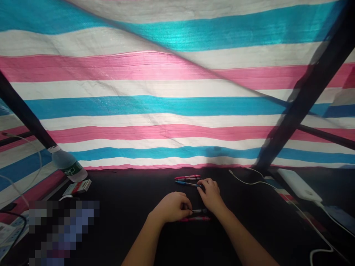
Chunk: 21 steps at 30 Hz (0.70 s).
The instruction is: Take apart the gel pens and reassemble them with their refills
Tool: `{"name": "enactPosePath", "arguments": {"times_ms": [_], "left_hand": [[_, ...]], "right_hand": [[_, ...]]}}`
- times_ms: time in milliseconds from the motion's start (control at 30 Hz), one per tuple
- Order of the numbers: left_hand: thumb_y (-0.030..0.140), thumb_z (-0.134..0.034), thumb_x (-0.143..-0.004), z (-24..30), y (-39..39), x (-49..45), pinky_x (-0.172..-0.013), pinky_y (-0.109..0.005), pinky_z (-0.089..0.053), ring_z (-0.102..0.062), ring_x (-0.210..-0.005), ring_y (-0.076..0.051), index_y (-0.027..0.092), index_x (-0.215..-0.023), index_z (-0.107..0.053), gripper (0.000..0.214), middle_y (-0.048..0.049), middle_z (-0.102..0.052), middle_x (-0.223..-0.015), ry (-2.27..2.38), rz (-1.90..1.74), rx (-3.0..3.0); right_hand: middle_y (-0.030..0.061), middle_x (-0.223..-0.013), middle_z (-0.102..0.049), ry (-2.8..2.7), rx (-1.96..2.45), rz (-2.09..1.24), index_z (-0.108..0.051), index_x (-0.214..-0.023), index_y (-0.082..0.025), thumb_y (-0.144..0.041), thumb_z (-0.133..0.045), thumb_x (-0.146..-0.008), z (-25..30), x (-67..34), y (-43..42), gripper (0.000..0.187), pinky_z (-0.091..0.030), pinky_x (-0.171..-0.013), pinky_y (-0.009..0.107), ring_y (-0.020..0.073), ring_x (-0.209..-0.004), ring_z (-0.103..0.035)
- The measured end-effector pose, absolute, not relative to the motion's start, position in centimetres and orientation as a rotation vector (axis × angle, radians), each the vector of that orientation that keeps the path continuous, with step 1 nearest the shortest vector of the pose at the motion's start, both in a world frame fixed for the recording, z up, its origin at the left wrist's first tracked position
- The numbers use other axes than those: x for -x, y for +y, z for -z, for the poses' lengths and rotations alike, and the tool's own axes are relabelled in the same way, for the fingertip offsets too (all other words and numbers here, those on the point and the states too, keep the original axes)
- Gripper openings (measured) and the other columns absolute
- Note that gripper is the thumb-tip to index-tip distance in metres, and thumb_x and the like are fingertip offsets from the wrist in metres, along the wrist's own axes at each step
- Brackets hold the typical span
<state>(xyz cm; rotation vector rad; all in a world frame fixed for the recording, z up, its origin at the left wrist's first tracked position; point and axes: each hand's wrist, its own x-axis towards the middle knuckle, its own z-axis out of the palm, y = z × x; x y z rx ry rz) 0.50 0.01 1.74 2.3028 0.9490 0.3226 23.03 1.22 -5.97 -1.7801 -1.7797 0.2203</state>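
Both my hands rest on a black table (124,207). My left hand (172,208) is curled, its fingertips pinching the end of a dark pen (200,211). A pink pen (195,219) lies just in front of it on the table. My right hand (211,194) reaches a little farther back, its fingers bent down over the tip of a blue pen (187,183). Behind that pen lie a dark pen (190,179) and a pink pen (187,177), side by side.
A striped pink, white and blue tarp (166,92) hangs behind the table. At the left lie a plastic bottle (68,164) and a small box (77,186). At the right sit a white power bank (298,184) and its cable (249,181). Dark frame bars cross both sides.
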Motion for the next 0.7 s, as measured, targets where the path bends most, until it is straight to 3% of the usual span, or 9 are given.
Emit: {"name": "enactPosePath", "arguments": {"times_ms": [233,467,600,700], "left_hand": [[0.029,-0.074,-0.080,-1.8,-0.1,-0.5,-0.059,-0.023,-0.040,-0.060,-0.067,-0.013,0.026,-0.088,-0.080,0.011,0.0010,-0.069,-0.086,0.918,-0.340,-2.286],[0.031,-0.062,-0.092,-1.6,0.0,-0.5,-0.066,-0.025,-0.042,-0.063,-0.073,-0.017,0.024,-0.086,-0.078,0.018,-0.0009,-0.071,-0.083,0.916,-0.440,-2.344],[0.032,-0.057,-0.096,-1.5,0.6,-0.6,-0.071,-0.029,-0.044,-0.064,-0.079,-0.019,0.022,-0.082,-0.074,0.025,-0.0026,-0.069,-0.081,1.064,-0.685,-2.298],[0.030,-0.057,-0.096,-1.2,1.2,-0.4,-0.069,-0.029,-0.045,-0.062,-0.079,-0.019,0.023,-0.088,-0.072,0.019,-0.0029,-0.065,-0.086,1.215,-0.973,-2.166]], "right_hand": [[0.0065,-0.099,-0.069,-1.792,1.733,-0.306,-0.069,-0.093,-0.026,-0.024,-0.059,-0.093,5.0,-22.7,0.7,0.010,-0.039,-0.084,0.040,0.0295,-0.100,-0.059],[0.0054,-0.090,-0.070,-1.588,1.522,-0.551,-0.064,-0.092,-0.024,-0.032,-0.051,-0.095,4.3,-22.5,0.9,0.016,-0.045,-0.078,0.037,0.0259,-0.086,-0.064],[0.0010,-0.071,-0.063,-1.302,1.380,-0.730,-0.063,-0.090,-0.023,-0.048,-0.056,-0.094,3.2,-22.2,0.8,0.026,-0.045,-0.067,0.033,0.0233,-0.069,-0.060],[0.0006,-0.071,-0.062,-1.162,1.241,-0.805,-0.065,-0.091,-0.023,-0.053,-0.061,-0.092,2.6,-22.1,0.7,0.030,-0.044,-0.066,0.032,0.0215,-0.068,-0.058]]}}
